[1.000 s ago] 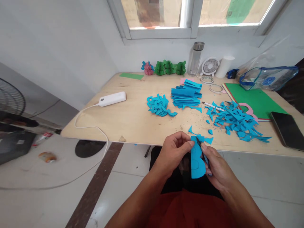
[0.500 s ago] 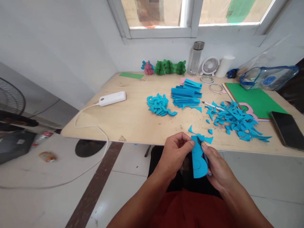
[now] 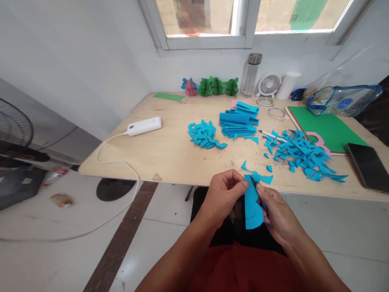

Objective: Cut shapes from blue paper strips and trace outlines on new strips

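Observation:
My left hand [image 3: 226, 194] pinches the upper left edge of a blue paper strip [image 3: 253, 213] between thumb and fingers. Pencilled curves show on the strip, and its right edge is cut into a wavy outline. My right hand [image 3: 275, 207] is closed round a pair of dark scissors [image 3: 254, 183], whose blades lie at the paper's upper part; the handles are mostly hidden by the fingers. Both hands are at the table's front edge, above my lap. Small blue offcuts [image 3: 266, 179] lie just beyond them on the table.
On the wooden table [image 3: 170, 158] are cut wavy blue pieces [image 3: 203, 134], folded blue strips [image 3: 238, 121], a scrap heap [image 3: 304, 154], a pen [image 3: 272, 135], a phone [image 3: 369, 166] and a white power bank [image 3: 144, 126]. Green paper figures [image 3: 217, 86], a bottle [image 3: 251, 75] and a small fan [image 3: 269, 85] stand behind.
The scissors' blades have shifted slightly left across the upper part of the paper, and my right hand has moved a little left with them. The strip has tilted slightly.

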The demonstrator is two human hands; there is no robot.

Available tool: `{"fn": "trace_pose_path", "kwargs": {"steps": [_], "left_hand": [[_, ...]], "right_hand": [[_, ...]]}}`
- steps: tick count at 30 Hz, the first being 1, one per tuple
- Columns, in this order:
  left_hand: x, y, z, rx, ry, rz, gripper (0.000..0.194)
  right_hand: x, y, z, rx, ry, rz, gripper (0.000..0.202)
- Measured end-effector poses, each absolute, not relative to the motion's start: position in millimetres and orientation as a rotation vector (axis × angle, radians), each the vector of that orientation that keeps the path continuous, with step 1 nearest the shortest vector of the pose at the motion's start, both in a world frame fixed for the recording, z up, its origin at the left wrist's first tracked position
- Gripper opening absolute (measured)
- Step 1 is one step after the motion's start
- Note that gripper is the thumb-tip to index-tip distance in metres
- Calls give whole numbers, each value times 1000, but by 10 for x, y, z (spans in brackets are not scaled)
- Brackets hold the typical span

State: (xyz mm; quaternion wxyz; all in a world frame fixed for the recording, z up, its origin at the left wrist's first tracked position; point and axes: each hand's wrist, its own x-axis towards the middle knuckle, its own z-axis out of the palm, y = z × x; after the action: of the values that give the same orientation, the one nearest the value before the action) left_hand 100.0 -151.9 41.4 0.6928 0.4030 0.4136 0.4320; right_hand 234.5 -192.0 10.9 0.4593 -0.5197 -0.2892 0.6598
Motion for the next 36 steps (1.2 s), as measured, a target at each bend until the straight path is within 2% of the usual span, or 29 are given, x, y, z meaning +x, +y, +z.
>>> {"fn": "trace_pose_path", "kwargs": {"steps": [36], "left_hand": [[956,-1536,373,902,827,896,18]], "right_hand": [[2339,-1968,70,-1276,-914,1569,49]]}}
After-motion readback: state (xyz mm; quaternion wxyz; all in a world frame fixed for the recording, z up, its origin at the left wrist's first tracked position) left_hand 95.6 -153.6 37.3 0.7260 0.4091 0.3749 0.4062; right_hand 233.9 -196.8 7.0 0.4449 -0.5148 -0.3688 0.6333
